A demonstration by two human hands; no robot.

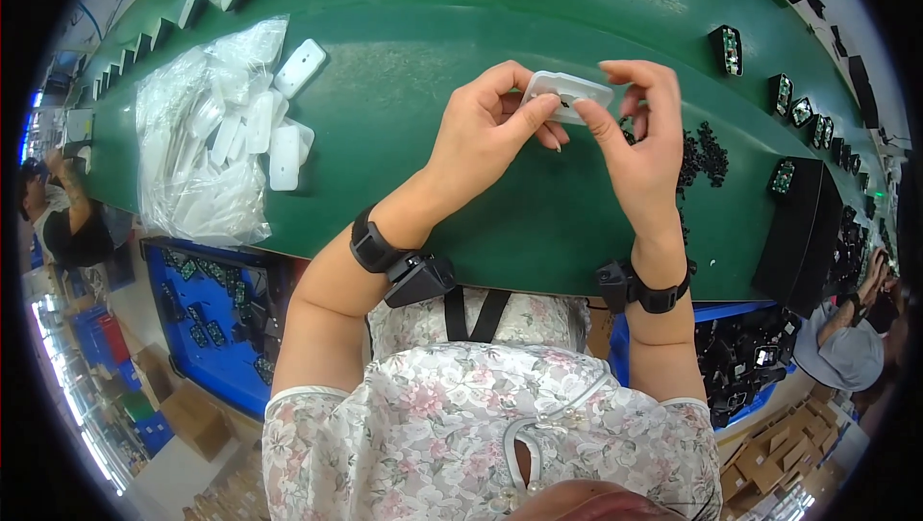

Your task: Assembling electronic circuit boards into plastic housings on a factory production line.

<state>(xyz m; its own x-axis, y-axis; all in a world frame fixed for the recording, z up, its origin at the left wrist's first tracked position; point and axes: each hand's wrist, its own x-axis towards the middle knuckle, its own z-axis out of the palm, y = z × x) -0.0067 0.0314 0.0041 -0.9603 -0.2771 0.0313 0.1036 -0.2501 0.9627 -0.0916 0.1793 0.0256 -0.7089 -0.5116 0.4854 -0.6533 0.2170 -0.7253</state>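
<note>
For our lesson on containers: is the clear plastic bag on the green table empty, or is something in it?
Not empty: white covers show through the clear plastic bag. Whether it is full, I cannot tell.

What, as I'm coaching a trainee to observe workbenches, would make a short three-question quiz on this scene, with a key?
1. What does the left hand hold?
A) a screwdriver
B) a white cover
C) a roll of tape

2. True or false: the clear plastic bag lies to the left of both hands.

3. Where do the loose small black parts lie?

Key: 1. B. 2. True. 3. On the green table, mostly just right of the right hand.
</note>
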